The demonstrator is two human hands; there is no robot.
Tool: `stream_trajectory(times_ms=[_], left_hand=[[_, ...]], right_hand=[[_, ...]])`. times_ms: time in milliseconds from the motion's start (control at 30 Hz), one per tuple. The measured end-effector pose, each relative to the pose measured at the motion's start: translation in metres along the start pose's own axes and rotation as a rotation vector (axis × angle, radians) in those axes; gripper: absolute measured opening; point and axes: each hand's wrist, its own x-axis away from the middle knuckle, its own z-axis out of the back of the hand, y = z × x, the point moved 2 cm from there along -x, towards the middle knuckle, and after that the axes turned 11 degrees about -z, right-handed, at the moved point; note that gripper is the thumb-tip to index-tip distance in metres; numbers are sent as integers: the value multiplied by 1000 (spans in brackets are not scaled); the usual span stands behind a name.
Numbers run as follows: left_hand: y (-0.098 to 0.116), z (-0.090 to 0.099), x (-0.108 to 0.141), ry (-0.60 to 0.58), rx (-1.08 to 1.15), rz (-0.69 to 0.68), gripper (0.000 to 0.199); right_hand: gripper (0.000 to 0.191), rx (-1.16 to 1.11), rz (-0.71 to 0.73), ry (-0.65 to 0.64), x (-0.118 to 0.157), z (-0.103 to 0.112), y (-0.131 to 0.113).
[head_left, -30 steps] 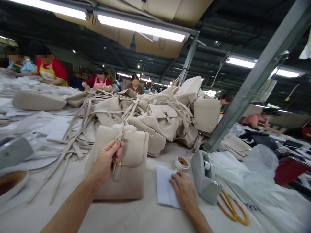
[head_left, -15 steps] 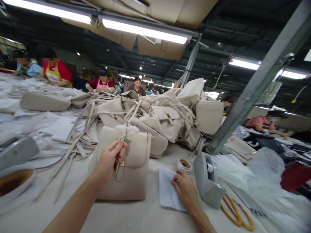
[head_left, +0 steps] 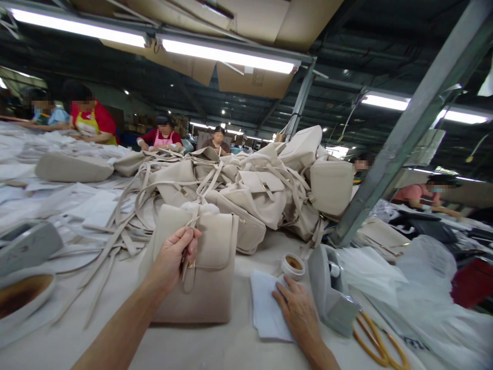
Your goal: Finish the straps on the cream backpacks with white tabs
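A beige bag point(head_left: 211, 295) with a front flap stands upright on the table before me. My left hand point(head_left: 183, 246) is closed in front of the flap, pinching a thin beige strap point(head_left: 192, 220). A loop of strap hangs below the fingers, beside a small gold-coloured fitting. Lying on a folded white cloth point(head_left: 265, 308), my right hand point(head_left: 296, 306) has its fingers stretched out and holds nothing that I can see. Just beyond those fingertips is a small round tub point(head_left: 293, 265) with brown contents.
Beige bags point(head_left: 262, 190) lie heaped behind. On the right are a grey tape dispenser point(head_left: 333, 293), yellow-handled scissors point(head_left: 375, 339), clear plastic point(head_left: 435, 308) and a slanting metal post point(head_left: 404, 128). At left are another grey dispenser point(head_left: 29, 244) and a brown-filled bowl point(head_left: 50, 288). Several people work beyond.
My right hand's fingers have straightened and lie flatter on the white cloth. My left hand keeps its hold on the strap, and the bag stands where it was.
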Motion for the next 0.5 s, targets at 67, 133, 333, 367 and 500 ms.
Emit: stream_trajectory(times_ms=[67, 133, 333, 367, 500], left_hand=[[0, 0, 0, 7, -4, 0, 31], [0, 0, 0, 11, -7, 0, 32], [0, 0, -1, 0, -3, -4, 32], [0, 0, 0, 1, -3, -3, 32], [2, 1, 0, 10, -2, 4, 33]], right_hand=[[24, -54, -4, -49, 1, 1, -1], [21, -134, -30, -69, 0, 2, -1], [15, -251, -41, -110, -8, 0, 0], [14, -260, -28, -109, -8, 0, 0], [11, -267, 49, -59, -5, 1, 0]])
